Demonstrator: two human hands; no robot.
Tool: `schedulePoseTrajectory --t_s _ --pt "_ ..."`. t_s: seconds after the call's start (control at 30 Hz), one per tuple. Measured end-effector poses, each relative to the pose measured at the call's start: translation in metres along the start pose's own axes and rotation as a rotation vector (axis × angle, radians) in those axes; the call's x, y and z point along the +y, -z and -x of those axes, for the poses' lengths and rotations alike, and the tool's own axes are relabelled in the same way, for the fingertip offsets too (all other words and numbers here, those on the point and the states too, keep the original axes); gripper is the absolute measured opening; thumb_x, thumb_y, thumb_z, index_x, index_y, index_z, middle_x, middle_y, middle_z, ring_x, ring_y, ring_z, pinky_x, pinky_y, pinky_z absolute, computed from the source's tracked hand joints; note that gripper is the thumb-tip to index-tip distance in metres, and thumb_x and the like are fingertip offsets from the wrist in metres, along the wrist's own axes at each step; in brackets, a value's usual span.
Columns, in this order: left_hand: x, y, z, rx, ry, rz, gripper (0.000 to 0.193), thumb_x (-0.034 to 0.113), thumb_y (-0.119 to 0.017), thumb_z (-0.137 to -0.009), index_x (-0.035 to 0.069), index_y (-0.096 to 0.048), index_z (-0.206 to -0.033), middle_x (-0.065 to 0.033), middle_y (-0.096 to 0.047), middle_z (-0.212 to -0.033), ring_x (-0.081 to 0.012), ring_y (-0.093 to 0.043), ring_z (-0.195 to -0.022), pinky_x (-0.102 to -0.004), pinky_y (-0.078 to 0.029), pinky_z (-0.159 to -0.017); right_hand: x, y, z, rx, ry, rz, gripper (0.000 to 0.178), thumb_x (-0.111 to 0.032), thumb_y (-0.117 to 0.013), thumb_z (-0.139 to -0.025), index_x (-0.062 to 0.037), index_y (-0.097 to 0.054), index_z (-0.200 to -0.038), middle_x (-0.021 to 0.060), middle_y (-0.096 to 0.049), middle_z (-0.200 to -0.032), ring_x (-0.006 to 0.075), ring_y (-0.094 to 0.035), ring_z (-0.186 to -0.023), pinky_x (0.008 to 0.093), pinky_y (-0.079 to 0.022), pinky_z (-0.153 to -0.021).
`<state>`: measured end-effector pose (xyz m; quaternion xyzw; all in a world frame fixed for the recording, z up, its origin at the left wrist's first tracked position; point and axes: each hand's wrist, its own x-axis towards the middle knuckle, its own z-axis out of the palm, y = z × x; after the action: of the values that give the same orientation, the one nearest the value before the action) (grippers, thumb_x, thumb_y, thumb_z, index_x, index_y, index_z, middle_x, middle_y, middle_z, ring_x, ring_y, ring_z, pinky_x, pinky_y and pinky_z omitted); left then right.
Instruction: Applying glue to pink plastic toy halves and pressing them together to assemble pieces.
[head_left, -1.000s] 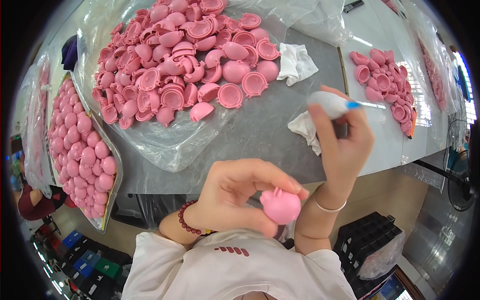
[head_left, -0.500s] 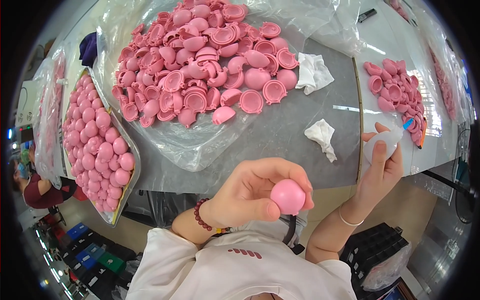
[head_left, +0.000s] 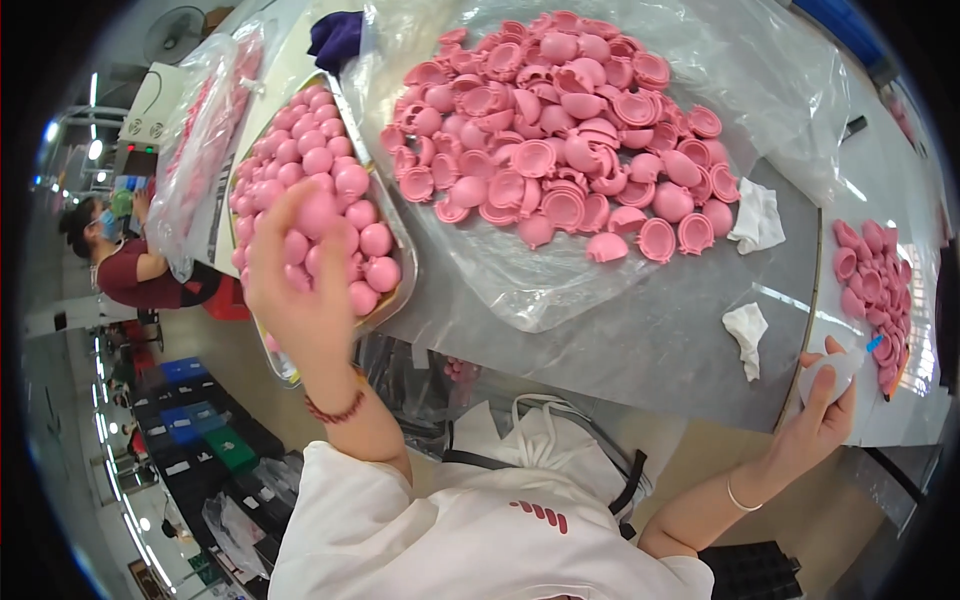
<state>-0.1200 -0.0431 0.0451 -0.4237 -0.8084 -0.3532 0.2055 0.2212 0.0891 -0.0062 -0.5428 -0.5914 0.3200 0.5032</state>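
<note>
My left hand (head_left: 305, 285), smeared by motion, is over the tray (head_left: 405, 285) at the left. Its fingertips close around a pink ball (head_left: 318, 208), blurred like the hand. Beneath it, the tray is heaped with smooth pink balls (head_left: 376, 240). Off to the right, at the table's front edge, my right hand (head_left: 815, 405) grips a translucent white squeeze bottle (head_left: 832, 374). The bottle's blue tip (head_left: 874, 343) points toward a small pile of pink half shells (head_left: 872, 275).
A large heap of pink half shells (head_left: 560, 130) lies on clear plastic sheeting (head_left: 520, 300) mid-table. Two crumpled white tissues (head_left: 758, 218) lie right of it. Behind the tray is a dark purple cloth (head_left: 336, 40). A person (head_left: 120, 265) in maroon is at the far left.
My left hand has carried the pink ball from in front of my chest leftward to over the tray. The view has swung left; my right hand still holds the bottle.
</note>
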Motion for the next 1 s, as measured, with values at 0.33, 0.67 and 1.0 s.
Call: schedulePoseTrajectory --t_s 0.33,0.67,1.0 --pt "0.017 -0.026 0.005 -0.179 -0.082 0.04 0.019 0.006 -0.062 -0.07 0.003 -0.059 -0.088 -0.0113 -0.059 -0.098 -0.028 -0.051 -0.097 -0.0368 -0.038 -0.085 -0.005 -0.006 0.001 -0.005 0.007 0.064 0.031 -0.022 -0.052 -0.083 0.0044 -0.055 -0.1 0.0058 -0.058 -0.075 0.0082 -0.048 -0.07 0.0204 -0.036 -0.065" --pt "0.026 -0.044 0.018 -0.17 -0.221 0.324 0.019 0.007 -0.064 -0.07 0.001 -0.053 -0.084 -0.0132 -0.058 -0.094 -0.0322 -0.053 -0.09 -0.0375 -0.039 -0.082 0.007 0.001 0.004 0.06 0.151 -0.064 0.04 -0.029 -0.053 -0.083 0.0065 -0.053 -0.101 0.0085 -0.057 -0.073 0.0098 -0.048 -0.068 0.0228 -0.037 -0.063" --pt "0.116 -0.056 0.066 -1.058 -0.055 1.313 0.047 0.011 -0.078 -0.059 -0.001 -0.054 -0.098 -0.0133 -0.057 -0.093 -0.0177 -0.055 -0.078 -0.0274 -0.044 -0.067 -0.058 -0.042 0.054 -0.293 -0.105 -0.553 0.053 -0.055 -0.05 -0.078 -0.0025 -0.042 -0.084 0.0123 -0.055 -0.065 0.0143 -0.048 -0.045 0.0222 -0.037 -0.039"
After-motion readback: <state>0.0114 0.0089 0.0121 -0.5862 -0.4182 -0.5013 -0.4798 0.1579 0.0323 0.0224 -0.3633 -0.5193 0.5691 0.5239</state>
